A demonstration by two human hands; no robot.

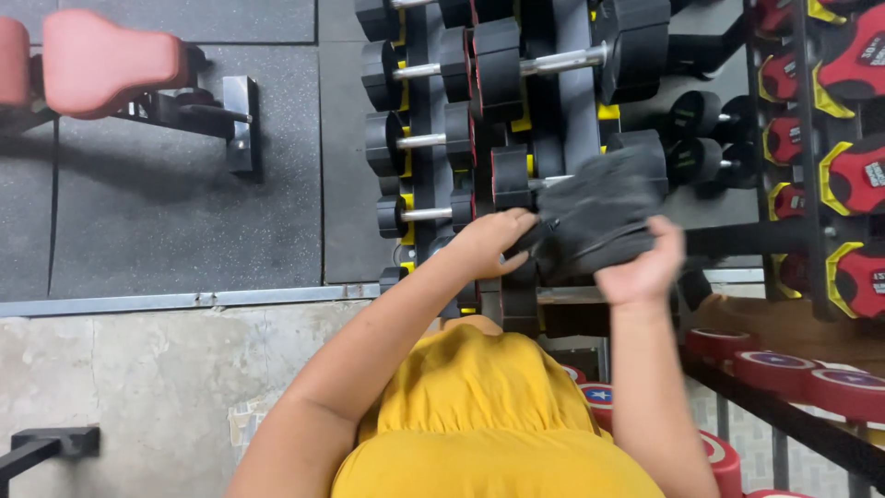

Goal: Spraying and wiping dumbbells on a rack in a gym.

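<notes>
We are looking down past a yellow top at both of our hands, raised in front of a black steel dumbbell rack (562,101). Between them we hold a dark grey, limp cloth (599,217), bunched and folded over on itself. Our left hand (489,242) is curled loosely around the cloth's left edge, fingers bent and thumb tucked under, so it pinches the fabric rather than gripping it hard. Our right hand (647,267) is closed over the lower right part of the cloth from beneath, fingers wrapped up into the folds, which keeps the bundle from sagging. The cloth lies against the end of a black hexagonal dumbbell with a chrome handle (636,157), resting on the rack's middle tier; we judge that the two-handed hold presses the fabric onto that head.

More black dumbbells with chrome handles (419,140) sit in rows to the left on the same rack. On the right stands a second rack of red and yellow weights (853,175), with round red plates (774,369) on a lower shelf. A red padded bench (106,60) stands on the dark rubber floor at upper left.
</notes>
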